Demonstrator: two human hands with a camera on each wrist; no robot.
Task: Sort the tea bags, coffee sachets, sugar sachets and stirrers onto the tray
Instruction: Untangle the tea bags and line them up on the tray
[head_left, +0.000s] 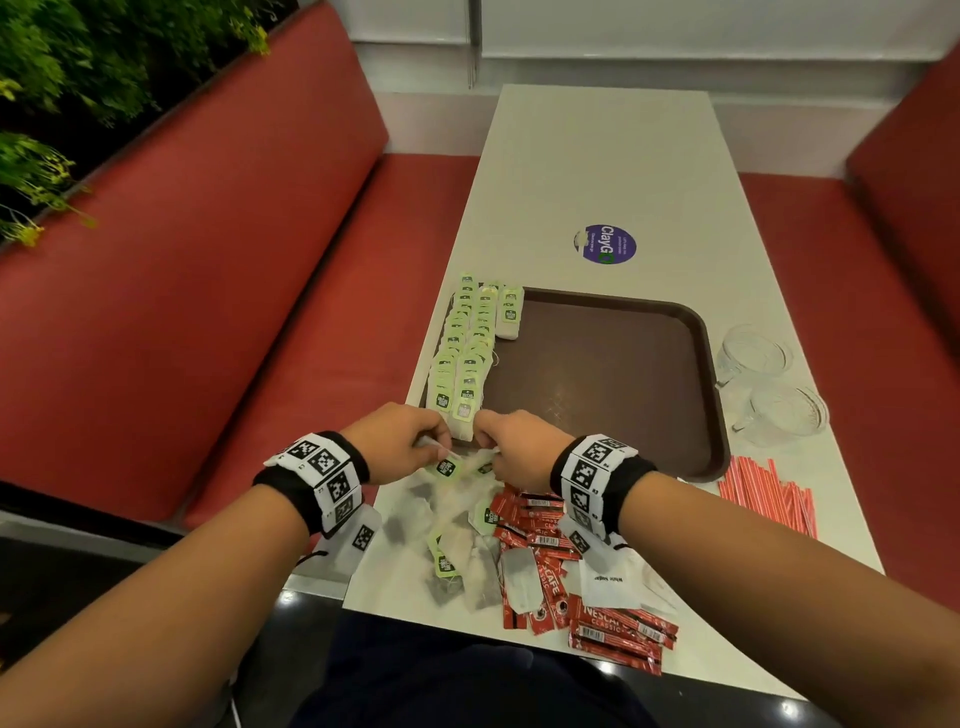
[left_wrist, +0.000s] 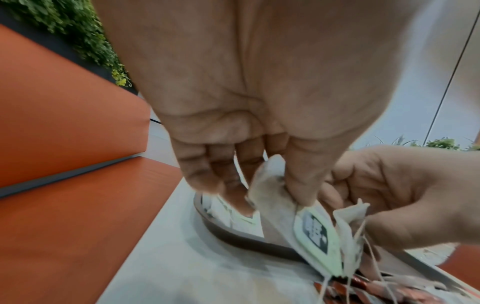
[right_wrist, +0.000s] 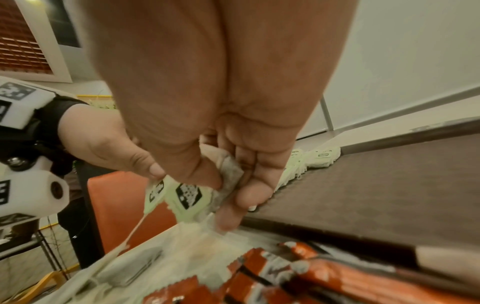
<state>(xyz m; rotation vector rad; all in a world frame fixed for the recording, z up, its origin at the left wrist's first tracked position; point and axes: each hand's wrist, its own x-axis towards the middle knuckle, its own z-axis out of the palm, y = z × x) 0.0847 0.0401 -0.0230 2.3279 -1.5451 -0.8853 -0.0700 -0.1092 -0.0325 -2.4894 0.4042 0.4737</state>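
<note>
The left hand pinches one tea bag. The right hand pinches another tea bag, just beside the brown tray.

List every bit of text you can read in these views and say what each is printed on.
"ClayGo": round purple sticker on the table; its small print is unreadable.
"NESCAFE CLASSIC": red coffee sachets at the near edge.
"White Sugar": white sugar sachet.
Green tea bag tags on the tray: dark logo, too small to read.
Tag held by the left hand: blurred.
Wristband markers: patterns, no words.
</note>
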